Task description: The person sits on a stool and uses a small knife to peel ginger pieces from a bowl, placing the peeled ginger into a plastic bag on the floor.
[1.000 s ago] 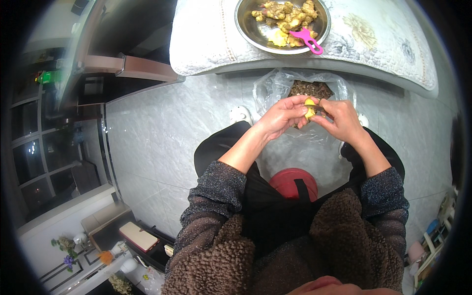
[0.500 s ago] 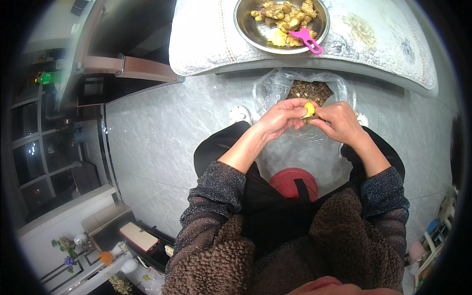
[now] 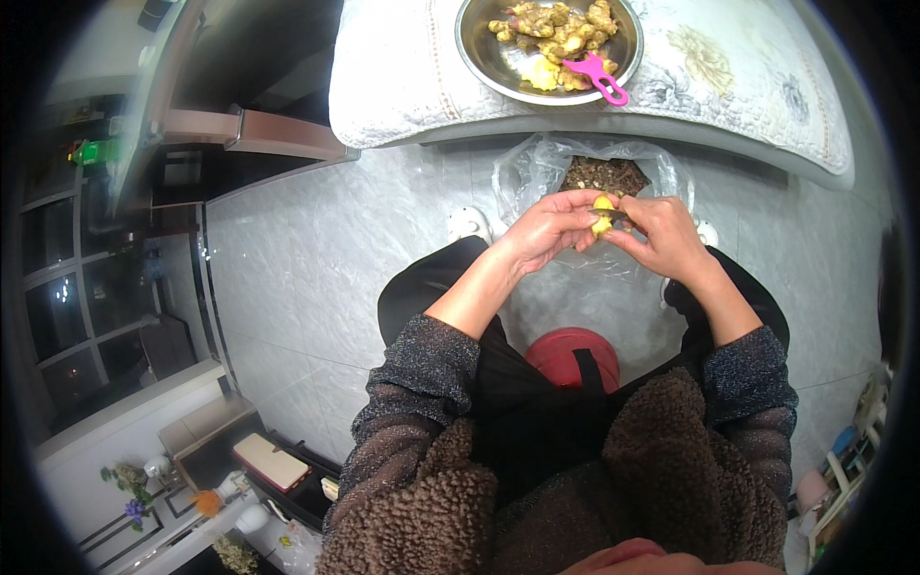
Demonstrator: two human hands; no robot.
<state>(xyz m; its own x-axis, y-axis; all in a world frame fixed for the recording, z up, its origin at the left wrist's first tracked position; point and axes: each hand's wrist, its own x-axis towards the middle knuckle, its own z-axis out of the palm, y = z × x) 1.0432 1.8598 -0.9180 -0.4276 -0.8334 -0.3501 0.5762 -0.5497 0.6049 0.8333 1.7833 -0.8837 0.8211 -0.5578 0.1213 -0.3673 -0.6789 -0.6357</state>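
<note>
Between my hands is a small yellow piece of peeled ginger (image 3: 602,228). My left hand (image 3: 554,230) pinches it from the left side. A small dark blade, apparently a knife (image 3: 609,214), lies across the ginger; my right hand (image 3: 663,233) is closed on its other end, and the handle is hidden by the fingers. Both hands are above the near side of a clear plastic bag (image 3: 537,172) on the floor, which holds brown scraps (image 3: 604,176).
Ahead, a quilted white cover (image 3: 393,81) bears a steel bowl (image 3: 470,59) with ginger roots (image 3: 565,36) and a pink peeler (image 3: 604,79). A red round stool or bucket (image 3: 565,353) shows between my legs. Grey tiles (image 3: 287,259) make up the floor.
The blade has come up across the front of the ginger and now shows more plainly. My right fingers have shifted slightly; my left hand stays almost where it was.
</note>
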